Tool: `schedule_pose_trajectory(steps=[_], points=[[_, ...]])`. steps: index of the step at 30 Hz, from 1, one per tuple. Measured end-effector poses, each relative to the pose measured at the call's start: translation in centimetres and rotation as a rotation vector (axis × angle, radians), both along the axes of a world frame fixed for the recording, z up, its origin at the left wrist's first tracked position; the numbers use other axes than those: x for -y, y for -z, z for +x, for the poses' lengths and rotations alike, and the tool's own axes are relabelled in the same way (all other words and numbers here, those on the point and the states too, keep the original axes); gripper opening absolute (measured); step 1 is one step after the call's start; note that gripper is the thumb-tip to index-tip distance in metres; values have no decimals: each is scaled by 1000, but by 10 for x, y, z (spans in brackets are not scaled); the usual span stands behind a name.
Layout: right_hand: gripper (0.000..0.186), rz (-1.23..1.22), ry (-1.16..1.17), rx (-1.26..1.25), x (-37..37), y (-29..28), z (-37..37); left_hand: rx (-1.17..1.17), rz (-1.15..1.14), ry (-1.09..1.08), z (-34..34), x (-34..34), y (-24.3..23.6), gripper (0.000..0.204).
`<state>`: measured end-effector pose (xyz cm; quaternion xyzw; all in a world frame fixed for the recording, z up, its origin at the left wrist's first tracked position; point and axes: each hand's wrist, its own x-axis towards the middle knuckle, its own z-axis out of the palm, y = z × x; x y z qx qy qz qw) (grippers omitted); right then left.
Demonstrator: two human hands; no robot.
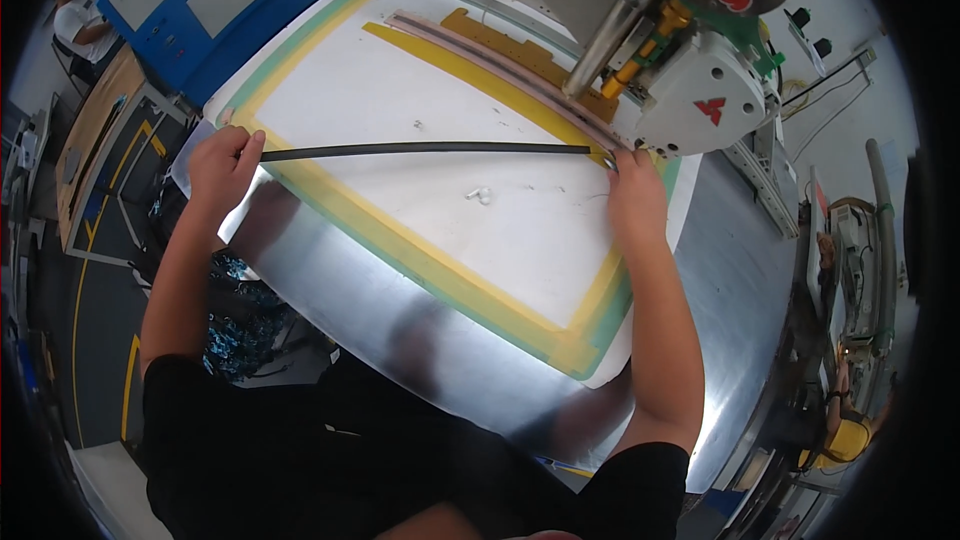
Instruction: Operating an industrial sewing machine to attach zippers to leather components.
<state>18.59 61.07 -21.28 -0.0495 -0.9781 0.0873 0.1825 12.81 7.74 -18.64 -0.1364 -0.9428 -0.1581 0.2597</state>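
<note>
My left hand (pixel 222 165) is closed on the left end of a long black strip (pixel 430 148), stretched across a white board (pixel 390 210) with yellow and green taped borders. My right hand (pixel 633 185) is closed near the strip's other end, by a small yellow piece (pixel 600 156) at the tip of a long yellow plate (pixel 460 75). Above that plate lie a pinkish rail (pixel 480 60) and a brown notched plate (pixel 540 60). A small crumpled white scrap (pixel 478 196) lies on the board.
A machine head (pixel 700 90) overhangs the back right. The board rests on a shiny metal table (pixel 360 290). A blue cabinet (pixel 190 15), a wooden bench (pixel 90 140) and a seated person (pixel 90 30) are at left; another person in yellow (pixel 845 435) is at lower right.
</note>
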Motion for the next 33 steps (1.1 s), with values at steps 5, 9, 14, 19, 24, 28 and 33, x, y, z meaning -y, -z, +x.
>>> schedule_pose_trajectory(steps=[5,9,14,19,24,28,33], points=[[28,-106,-27,66,3,-4,-13,13,22,-27,-1,7,3,36],[26,-179,-278,-204,20,1,-12,39,34,-42,-6,6,6,33],[22,-253,-245,56,23,3,-9,-26,-65,-41,-32,-16,6,24],[14,-397,-86,160,2,-19,27,34,51,257,-30,-96,-5,21],[9,-820,-27,-187,-69,-50,126,293,-187,715,16,-189,-9,36],[7,-1052,62,-603,-119,-92,259,237,-192,854,29,-215,4,40],[18,-904,198,-1045,-107,-160,402,751,187,1269,45,-199,-29,40]])
